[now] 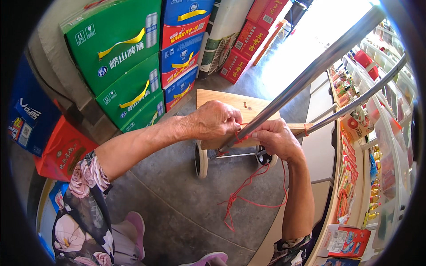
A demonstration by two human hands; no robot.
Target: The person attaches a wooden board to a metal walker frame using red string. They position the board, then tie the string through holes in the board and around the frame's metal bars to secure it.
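Over a small two-wheeled hand cart, my left hand [216, 119] is closed, its fingers pinching red string [232, 200] beside a slanting metal pole [306, 71]. On the pole's other side my right hand [279, 139] also pinches the string. Some of it is wrapped round the pole's lower part, against a pale wooden board [217, 98]. From my right hand the loose length hangs down in a tangle above the floor. A second metal pole [361, 98] has red string tied near its lower end. One cart wheel [201, 162] shows below the board.
Green cartons [120, 55] and blue-and-red cartons [184, 44] with yellow handles are stacked at the left. Red boxes [237, 62] stand farther back. Along the right runs a shelf of packaged goods [348, 186]. Grey floor [177, 217] lies beneath the cart.
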